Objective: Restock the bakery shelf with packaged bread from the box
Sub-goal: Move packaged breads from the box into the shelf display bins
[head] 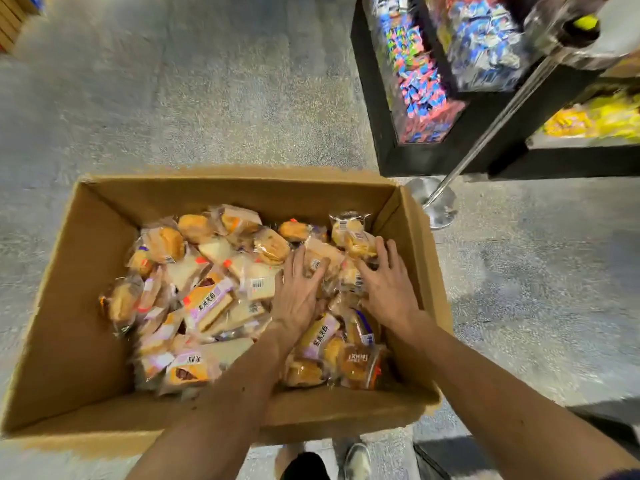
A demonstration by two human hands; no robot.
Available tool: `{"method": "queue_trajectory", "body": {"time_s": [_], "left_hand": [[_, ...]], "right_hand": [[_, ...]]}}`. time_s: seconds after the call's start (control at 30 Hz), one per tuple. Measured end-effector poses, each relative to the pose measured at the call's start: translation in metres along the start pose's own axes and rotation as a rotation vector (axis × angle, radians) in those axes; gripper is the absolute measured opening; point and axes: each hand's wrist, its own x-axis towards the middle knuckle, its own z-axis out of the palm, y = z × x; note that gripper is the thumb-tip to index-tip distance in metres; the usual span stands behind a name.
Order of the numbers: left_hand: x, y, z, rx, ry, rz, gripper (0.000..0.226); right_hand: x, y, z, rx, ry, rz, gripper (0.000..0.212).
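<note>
An open cardboard box [79,306] sits on the floor, filled with several packaged breads [207,303] in clear wrappers, buns and sliced sandwiches. Both of my hands reach into its right half. My left hand [298,292] lies palm down with spread fingers on the packages near the middle. My right hand [388,285] lies palm down beside it, fingers spread and touching a bun package [353,233] by the right wall. Neither hand plainly holds a package.
A black display shelf [381,116] with colourful wrapped snacks stands at the upper right. A chrome pole with a round base [434,202] stands just beyond the box's right corner. Grey speckled floor [173,81] surrounds the box. My feet show at the bottom.
</note>
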Motion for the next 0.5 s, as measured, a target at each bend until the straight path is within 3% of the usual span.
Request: {"method": "queue_trajectory", "body": {"time_s": [0.23, 0.4, 0.5], "left_hand": [[0.062, -0.014, 0.032, 0.063, -0.102, 0.182, 0.111], [0.078, -0.015, 0.043, 0.131, -0.167, 0.248, 0.087], [0.083, -0.014, 0.045, 0.128, -0.159, 0.244, 0.089]], "right_hand": [[0.055, 0.0, 0.036, -0.015, -0.136, 0.062, 0.103], [0.071, -0.001, 0.053, -0.086, -0.181, 0.071, 0.111], [0.075, -0.002, 0.063, -0.104, -0.157, 0.09, 0.113]]}}
